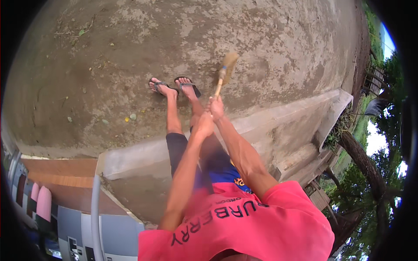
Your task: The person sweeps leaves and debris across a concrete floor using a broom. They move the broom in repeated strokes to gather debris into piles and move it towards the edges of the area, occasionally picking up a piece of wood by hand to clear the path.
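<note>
A short broom [230, 69] with a fan of tan bristles and a blue binding slants over the rough concrete ground, just right of my sandalled feet [185, 87]. Its pale handle runs back into both of my fists. Wrapped round the handle nearer the bristles is my right hand [216, 108]. My left hand [203, 125] is closed on it right behind, nearer my body. The bristle end appears to be at the ground, though I cannot tell whether it touches. Handle parts inside my fists are hidden.
A low concrete wall [135, 158] runs behind my legs and on to the right. Several fallen leaves [133, 116] and a twig [82, 32] lie on the ground at left. Trees [361, 161] stand at the right edge, and a grey pipe [96, 217] lower left.
</note>
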`<state>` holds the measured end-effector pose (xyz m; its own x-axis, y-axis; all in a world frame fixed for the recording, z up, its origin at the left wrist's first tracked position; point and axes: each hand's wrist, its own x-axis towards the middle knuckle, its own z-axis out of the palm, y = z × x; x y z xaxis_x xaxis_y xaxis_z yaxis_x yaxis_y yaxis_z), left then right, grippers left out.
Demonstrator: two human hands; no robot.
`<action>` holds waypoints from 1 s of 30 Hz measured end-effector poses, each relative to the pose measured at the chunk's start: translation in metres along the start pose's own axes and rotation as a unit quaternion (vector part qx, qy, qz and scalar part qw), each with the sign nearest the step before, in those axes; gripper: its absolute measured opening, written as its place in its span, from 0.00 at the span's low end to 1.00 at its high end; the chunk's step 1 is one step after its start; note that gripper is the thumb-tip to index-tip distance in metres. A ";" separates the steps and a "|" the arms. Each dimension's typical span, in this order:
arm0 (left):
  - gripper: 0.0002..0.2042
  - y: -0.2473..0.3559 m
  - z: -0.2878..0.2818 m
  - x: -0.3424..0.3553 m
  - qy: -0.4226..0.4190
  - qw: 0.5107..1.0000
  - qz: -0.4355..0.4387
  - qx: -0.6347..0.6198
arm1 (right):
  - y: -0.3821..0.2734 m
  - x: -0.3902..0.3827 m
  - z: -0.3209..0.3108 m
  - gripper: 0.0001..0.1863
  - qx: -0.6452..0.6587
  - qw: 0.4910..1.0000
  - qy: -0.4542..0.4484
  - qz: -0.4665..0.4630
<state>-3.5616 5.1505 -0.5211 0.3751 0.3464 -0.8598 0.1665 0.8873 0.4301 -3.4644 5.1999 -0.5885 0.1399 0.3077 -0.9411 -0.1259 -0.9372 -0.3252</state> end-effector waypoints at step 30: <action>0.12 -0.002 -0.214 -0.092 0.264 0.808 0.036 -0.525 | -0.005 -0.007 0.322 0.37 -0.490 0.844 -0.148 -0.163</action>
<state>-3.7913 5.1822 -0.5016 -0.1385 0.2439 -0.9599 -0.8086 0.5318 0.2518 -3.7811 5.2550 -0.6101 -0.2594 0.4661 -0.8458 0.7641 -0.4366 -0.4749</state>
